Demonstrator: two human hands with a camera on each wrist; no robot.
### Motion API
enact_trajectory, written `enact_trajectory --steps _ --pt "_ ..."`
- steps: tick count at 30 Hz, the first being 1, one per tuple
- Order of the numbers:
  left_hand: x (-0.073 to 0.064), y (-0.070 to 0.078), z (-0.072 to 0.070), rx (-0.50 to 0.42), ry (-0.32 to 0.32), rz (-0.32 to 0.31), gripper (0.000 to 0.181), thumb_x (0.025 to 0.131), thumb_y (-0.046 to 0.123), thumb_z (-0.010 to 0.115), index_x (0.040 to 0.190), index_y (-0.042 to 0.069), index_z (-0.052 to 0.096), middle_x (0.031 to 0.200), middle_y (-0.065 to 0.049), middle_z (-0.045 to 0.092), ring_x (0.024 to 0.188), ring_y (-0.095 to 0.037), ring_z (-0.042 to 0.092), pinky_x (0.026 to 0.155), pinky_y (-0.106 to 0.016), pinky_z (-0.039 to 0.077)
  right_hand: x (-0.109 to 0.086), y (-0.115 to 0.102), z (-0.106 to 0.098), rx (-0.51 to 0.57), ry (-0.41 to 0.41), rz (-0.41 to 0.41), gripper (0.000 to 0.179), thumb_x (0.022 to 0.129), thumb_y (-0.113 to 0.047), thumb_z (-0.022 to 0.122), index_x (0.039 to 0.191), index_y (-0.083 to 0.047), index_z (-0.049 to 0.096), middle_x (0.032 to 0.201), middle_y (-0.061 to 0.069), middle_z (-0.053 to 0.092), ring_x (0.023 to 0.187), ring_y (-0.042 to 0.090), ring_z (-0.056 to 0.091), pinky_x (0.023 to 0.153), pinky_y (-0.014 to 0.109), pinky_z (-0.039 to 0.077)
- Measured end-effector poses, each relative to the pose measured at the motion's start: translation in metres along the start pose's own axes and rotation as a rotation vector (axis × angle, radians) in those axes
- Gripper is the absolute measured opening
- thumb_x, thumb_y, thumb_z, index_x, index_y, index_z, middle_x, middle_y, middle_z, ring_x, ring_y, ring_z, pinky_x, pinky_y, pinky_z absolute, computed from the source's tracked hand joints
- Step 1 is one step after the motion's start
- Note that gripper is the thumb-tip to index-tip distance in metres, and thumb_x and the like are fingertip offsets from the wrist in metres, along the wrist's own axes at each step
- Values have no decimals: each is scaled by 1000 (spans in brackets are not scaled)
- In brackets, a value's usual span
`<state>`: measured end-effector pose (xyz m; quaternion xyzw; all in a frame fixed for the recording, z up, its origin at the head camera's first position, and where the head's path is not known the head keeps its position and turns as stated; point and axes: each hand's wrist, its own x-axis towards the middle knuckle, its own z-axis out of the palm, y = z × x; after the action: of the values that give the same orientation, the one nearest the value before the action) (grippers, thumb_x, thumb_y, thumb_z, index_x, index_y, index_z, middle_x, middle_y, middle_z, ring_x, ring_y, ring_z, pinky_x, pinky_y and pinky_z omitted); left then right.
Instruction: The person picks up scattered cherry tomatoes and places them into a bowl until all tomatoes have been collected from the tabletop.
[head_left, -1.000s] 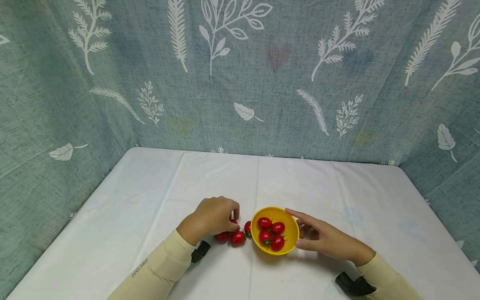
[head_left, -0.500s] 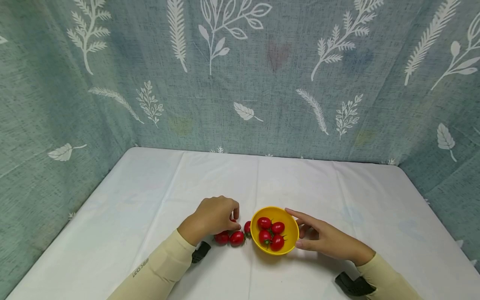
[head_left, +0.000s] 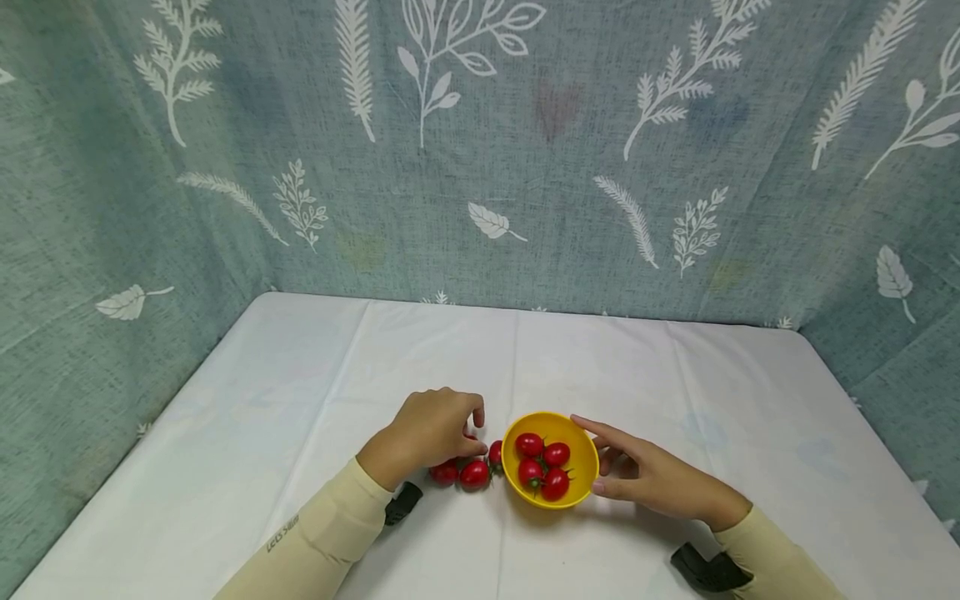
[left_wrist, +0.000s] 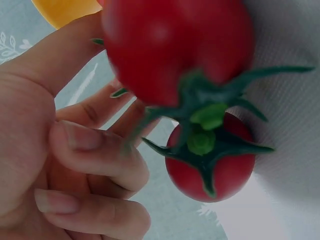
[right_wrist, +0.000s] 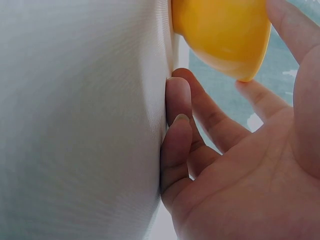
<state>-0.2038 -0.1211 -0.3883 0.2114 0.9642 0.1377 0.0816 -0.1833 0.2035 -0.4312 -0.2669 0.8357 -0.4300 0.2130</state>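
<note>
A yellow bowl [head_left: 542, 501] holds several red cherry tomatoes [head_left: 556, 484] with green stems. My right hand [head_left: 651, 479] rests at its right side; the index fingertip is at the rim and the thumb tip lower along it. In the right wrist view the bowl [right_wrist: 225, 35] sits by the thumb and index finger, the other fingers near the cloth. Left of the bowl, my left hand [head_left: 427, 429] is low over loose tomatoes [head_left: 474, 475], thumb and index apart around one. The left wrist view has two tomatoes [left_wrist: 175, 45] in front of the fingertips, hiding them.
A white cloth [head_left: 420, 350] covers the table. Green-grey curtains [head_left: 480, 167] with white leaf prints stand behind and at both sides. One loose tomato [head_left: 496, 452] lies right against the bowl's left side. Each wrist carries a black camera mount [head_left: 708, 569].
The left thumb and index finger have spread a little wider, and that hand has shifted slightly right. The right hand and the bowl stay where they were.
</note>
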Motion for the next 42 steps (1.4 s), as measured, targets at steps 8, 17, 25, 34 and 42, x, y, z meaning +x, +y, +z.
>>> enact_trajectory --steps 8,17,25,34,42 --pt "2 0 -2 -8 31 -7 35 81 40 82 104 18 68 66 13 59 60 -7 53 57 -29 44 0 0 0 12 -6 16 73 95 -32 68 157 -35 29 124 7 58 100 16 56 83 24 51" --pt "1 7 -10 -91 46 -1 44 81 41 82 115 16 67 71 13 62 60 -7 54 57 -29 45 0 -1 -1 12 -5 21 73 95 -32 68 157 -35 29 124 7 58 100 16 56 82 24 51" --pt "-3 13 -21 -97 89 5 46 80 42 83 118 20 67 79 12 66 64 -8 55 59 -28 46 0 -2 -1 11 -2 25 73 95 -32 69 157 -34 30 124 7 58 100 17 56 82 24 51" --pt "-5 24 -32 -126 127 92 31 82 41 81 105 24 70 84 13 69 66 -7 55 59 -27 46 0 -2 -2 16 -6 25 72 95 -32 68 156 -35 31 125 7 57 99 18 55 78 25 51" --pt "-1 41 -30 -131 126 160 25 85 44 78 99 24 71 84 15 69 72 -7 55 62 -26 45 -1 2 -1 8 -7 7 72 95 -32 68 156 -35 30 125 7 58 99 16 56 77 25 51"
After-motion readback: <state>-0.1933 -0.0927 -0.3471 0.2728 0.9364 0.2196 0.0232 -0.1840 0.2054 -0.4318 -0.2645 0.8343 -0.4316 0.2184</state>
